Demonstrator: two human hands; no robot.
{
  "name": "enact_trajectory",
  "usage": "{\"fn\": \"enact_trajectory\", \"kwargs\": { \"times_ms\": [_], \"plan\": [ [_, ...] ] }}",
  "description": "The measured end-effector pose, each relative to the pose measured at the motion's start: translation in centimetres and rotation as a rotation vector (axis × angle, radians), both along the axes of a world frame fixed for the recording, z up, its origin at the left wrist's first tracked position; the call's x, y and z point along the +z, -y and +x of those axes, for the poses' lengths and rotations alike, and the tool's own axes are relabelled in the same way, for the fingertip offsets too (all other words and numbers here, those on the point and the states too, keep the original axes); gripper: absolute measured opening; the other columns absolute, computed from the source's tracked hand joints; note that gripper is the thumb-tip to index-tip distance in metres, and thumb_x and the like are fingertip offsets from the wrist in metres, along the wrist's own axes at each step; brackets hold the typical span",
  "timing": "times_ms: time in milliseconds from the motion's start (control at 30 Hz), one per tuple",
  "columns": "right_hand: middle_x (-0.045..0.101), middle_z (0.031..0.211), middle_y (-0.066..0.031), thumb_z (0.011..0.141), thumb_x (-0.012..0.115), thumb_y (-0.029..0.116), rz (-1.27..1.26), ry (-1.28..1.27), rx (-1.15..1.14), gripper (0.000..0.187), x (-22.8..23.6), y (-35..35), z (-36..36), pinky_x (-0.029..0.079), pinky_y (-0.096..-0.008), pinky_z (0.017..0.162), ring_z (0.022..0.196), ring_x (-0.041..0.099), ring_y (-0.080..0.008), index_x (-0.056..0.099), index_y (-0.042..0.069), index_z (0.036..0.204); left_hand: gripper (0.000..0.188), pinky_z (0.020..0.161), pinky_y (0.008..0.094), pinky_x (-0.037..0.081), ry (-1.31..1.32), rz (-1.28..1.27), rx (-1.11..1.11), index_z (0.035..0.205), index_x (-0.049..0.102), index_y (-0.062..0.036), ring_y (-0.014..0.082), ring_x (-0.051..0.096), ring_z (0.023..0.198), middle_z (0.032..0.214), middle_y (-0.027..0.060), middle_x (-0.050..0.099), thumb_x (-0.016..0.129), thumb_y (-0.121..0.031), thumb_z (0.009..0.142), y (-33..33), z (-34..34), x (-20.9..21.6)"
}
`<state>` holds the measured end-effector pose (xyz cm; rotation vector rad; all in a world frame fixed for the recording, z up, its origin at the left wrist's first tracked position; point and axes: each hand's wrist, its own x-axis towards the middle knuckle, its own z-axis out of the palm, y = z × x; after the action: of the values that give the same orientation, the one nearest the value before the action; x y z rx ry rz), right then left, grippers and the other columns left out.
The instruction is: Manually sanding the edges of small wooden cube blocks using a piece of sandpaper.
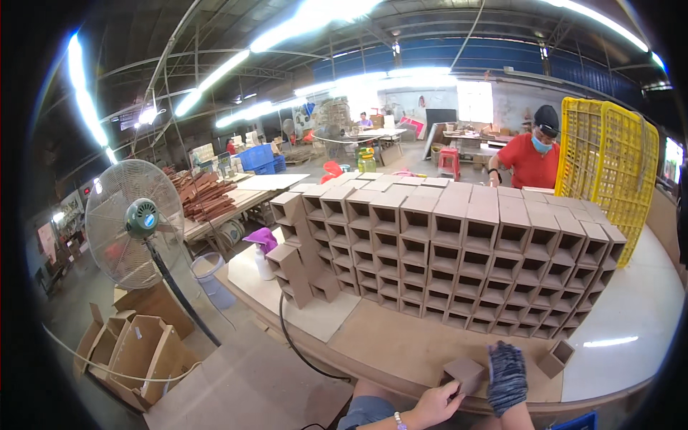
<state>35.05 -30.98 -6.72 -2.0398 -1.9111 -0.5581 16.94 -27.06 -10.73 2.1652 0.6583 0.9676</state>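
Observation:
My left hand (435, 405), bare with a beaded bracelet at the wrist, pinches the near corner of a small brown square box (464, 372) at the table's front edge. Just right of that box is my right hand (507, 380), in a grey knitted glove. Its fingers stretch forward over the board, and the palm side is hidden. Another open-ended box (556, 358) lies tilted to its right. Beyond both hands rises a wide stack of the same boxes (459, 266), several rows high, with their open ends toward me. A shorter column of boxes (290, 274) stands at its left.
Behind the stack's right end stands a yellow plastic crate (605, 165). A person in a red shirt (534, 165) works beyond the stack. At left are a standing fan (136, 222), cardboard cartons (140, 351) and a pail (213, 279). A black hose (297, 344) crosses the table edge.

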Motion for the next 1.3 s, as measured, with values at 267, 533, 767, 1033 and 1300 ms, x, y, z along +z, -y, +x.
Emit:
{"fn": "enact_trajectory", "kwargs": {
  "times_ms": [267,533,767,1033,1300],
  "plan": [
    [0.058,0.104,-0.013,0.082,0.048,0.016,-0.019,-0.109,-0.031,0.028,0.8,0.1,-1.2,0.04,-0.0454,0.087,0.099,0.054,-0.0313,0.057,0.009,0.108,0.047,0.072,0.0297,0.049,0.098,-0.368,-0.13,0.13,0.042,-0.0023,0.0164,0.063,0.08,0.089,0.0099,0.066,0.057,-0.008,0.085,0.1,-0.7,0.6],
    [0.038,0.137,-0.0221,0.065,0.058,-0.002,0.257,-0.512,-0.016,0.075,0.3,3.1,1.7,0.03,-0.0425,0.107,0.126,0.038,-0.0376,0.035,0.0,0.136,0.042,0.091,0.0272,0.043,0.334,-0.897,-0.354,0.126,0.039,0.0039,0.0144,0.054,0.111,0.118,0.0114,0.057,0.051,0.004,0.086,-1.3,-2.0,2.9],
    [0.046,0.132,-0.0174,0.079,0.051,0.008,0.164,-0.246,0.195,0.046,4.1,2.8,-4.2,0.031,-0.0456,0.105,0.123,0.044,-0.0303,0.049,0.001,0.124,0.045,0.089,0.0269,0.044,0.266,-0.779,-0.263,0.126,0.038,0.0037,0.0157,0.057,0.106,0.116,0.0116,0.058,0.051,0.01,0.083,-0.4,-1.0,3.0],
    [0.052,0.125,-0.0169,0.083,0.048,0.014,-0.06,-0.063,-0.09,0.04,-1.4,0.9,0.7,0.032,-0.0438,0.104,0.119,0.048,-0.0296,0.052,0.006,0.122,0.033,0.084,0.0261,0.046,0.266,-0.603,-0.27,0.118,0.046,0.0052,0.0124,0.059,0.094,0.102,0.0083,0.063,0.053,0.0,0.087,0.3,-0.7,3.4],
    [0.046,0.131,-0.0203,0.074,0.049,-0.004,0.209,-0.405,0.051,0.06,1.5,3.0,0.4,0.031,-0.0441,0.106,0.12,0.045,-0.0354,0.04,0.002,0.133,0.023,0.081,0.0251,0.045,0.467,-0.748,-0.083,0.11,0.054,0.0049,0.0152,0.06,0.093,0.102,0.0088,0.063,0.053,-0.006,0.089,-1.1,-1.2,3.6]
  ]
}}
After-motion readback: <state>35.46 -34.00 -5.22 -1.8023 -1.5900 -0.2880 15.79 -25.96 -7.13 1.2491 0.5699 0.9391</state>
